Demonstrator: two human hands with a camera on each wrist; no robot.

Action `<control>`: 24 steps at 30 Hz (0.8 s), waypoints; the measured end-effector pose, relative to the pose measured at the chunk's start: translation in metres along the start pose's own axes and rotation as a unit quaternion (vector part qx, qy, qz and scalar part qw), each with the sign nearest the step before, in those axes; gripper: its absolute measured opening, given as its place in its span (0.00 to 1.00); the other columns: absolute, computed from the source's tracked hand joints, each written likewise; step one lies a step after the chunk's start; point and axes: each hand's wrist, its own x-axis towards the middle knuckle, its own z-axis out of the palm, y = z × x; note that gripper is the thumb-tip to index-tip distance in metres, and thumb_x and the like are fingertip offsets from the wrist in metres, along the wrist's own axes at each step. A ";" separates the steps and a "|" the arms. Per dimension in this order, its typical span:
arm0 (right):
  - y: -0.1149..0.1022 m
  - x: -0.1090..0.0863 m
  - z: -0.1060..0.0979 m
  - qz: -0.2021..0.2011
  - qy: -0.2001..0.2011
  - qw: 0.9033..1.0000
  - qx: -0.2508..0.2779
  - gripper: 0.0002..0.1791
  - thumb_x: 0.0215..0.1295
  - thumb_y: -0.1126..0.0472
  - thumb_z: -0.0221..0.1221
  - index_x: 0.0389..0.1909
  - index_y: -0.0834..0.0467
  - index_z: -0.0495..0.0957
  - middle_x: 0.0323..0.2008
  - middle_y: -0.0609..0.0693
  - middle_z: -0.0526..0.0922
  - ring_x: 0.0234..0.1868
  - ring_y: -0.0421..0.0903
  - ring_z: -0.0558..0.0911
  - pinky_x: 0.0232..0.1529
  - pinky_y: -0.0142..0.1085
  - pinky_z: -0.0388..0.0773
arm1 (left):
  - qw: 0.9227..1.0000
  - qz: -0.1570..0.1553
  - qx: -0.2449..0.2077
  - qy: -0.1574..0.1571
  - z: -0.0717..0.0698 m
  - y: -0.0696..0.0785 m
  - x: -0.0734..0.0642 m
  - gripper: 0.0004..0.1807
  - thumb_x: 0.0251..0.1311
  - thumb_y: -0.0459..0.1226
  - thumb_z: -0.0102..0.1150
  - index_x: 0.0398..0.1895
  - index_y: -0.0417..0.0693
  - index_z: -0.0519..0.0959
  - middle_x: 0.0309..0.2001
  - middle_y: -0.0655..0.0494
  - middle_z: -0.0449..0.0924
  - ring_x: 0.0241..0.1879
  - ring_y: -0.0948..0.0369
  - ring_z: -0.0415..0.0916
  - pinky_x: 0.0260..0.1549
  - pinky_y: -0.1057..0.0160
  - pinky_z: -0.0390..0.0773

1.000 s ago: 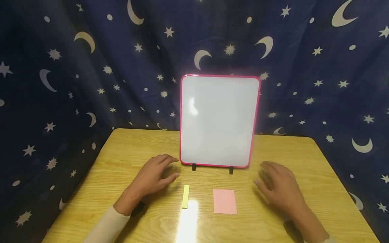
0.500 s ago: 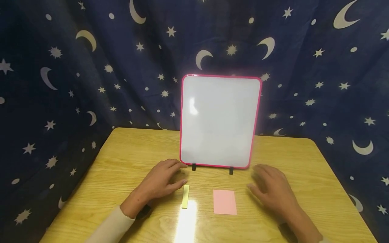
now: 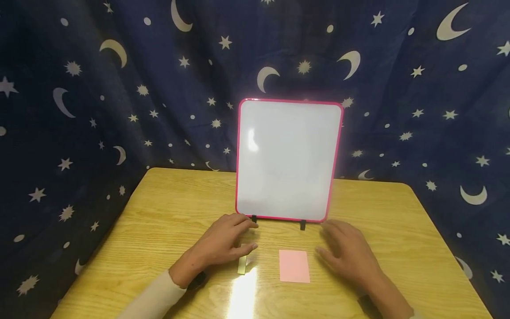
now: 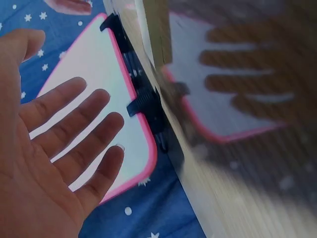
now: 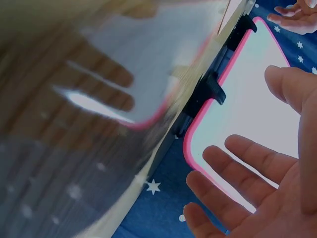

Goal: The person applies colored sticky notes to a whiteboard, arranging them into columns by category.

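My left hand (image 3: 223, 241) hovers over a narrow yellow paper strip (image 3: 241, 266) and partly covers it from above. Its fingers are loosely spread, and in the left wrist view the palm (image 4: 44, 163) holds nothing. To the right of a square pink sticky note (image 3: 294, 266), my right hand (image 3: 348, 252) is held with relaxed fingers, likewise holding nothing in the right wrist view. Behind both hands a blank whiteboard (image 3: 287, 159) with a pink frame stands upright, its lower edge on two black stand hooks (image 3: 303, 225).
The wooden table (image 3: 179, 195) is glossy and reflects the board and hands in the wrist views. A dark blue cloth (image 3: 191, 88) with moons and stars hangs behind the table and along its left side.
Both hands have moved inward toward each other and slightly nearer the front. The left hand now overlaps the yellow strip. The papers and whiteboard stay in place.
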 end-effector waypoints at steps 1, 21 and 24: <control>-0.001 0.000 0.001 0.000 -0.002 1.000 0.003 0.31 0.53 0.54 0.77 0.57 0.62 0.83 0.57 0.57 0.85 0.60 0.60 0.82 0.62 0.55 0.73 | 1.000 0.007 -0.001 0.002 0.001 0.001 0.001 0.25 0.69 0.56 0.64 0.60 0.53 0.83 0.55 0.61 0.82 0.55 0.61 0.79 0.56 0.53 0.79; -0.026 0.015 0.009 -0.017 -0.043 0.999 0.016 0.34 0.52 0.51 0.79 0.59 0.60 0.83 0.58 0.52 0.84 0.60 0.55 0.82 0.61 0.54 0.77 | 0.998 0.062 -0.001 -0.022 0.018 0.036 0.029 0.24 0.69 0.58 0.63 0.58 0.55 0.85 0.51 0.64 0.83 0.55 0.64 0.79 0.54 0.58 0.77; -0.029 0.016 0.010 -0.022 -0.053 0.998 0.011 0.34 0.51 0.51 0.79 0.58 0.59 0.83 0.57 0.50 0.85 0.58 0.54 0.83 0.61 0.53 0.77 | 0.998 0.059 0.003 -0.031 0.019 0.039 0.030 0.24 0.69 0.59 0.63 0.58 0.57 0.85 0.51 0.64 0.83 0.55 0.65 0.79 0.53 0.60 0.76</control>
